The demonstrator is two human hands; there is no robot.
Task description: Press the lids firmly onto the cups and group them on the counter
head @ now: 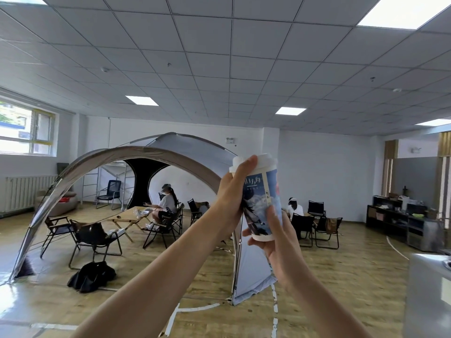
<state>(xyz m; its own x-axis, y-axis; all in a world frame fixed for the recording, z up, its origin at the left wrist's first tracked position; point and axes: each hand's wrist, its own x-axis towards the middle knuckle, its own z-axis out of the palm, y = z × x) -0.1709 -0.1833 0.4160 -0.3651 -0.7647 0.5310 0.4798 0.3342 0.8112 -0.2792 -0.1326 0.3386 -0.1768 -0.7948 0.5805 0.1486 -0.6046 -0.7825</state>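
Left hand (230,193) grips the printed cup (262,203) near its top, thumb against the white lid (264,160); right hand (274,236) clasps the cup's base. Cup held nearly upright in mid-air, in front of the tent (192,148), at its right-hand leg

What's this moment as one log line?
left hand: grips cup side, thumb on lid | right hand: holds cup base | cup: midair, lid on

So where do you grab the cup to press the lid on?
Grip the cup low on its wall, from the side, as the right hand does. It is tall, nearly upright and narrower at the bottom, so fingers wrap it well. That leaves the lid free for the left hand, whose thumb lies on its rim.
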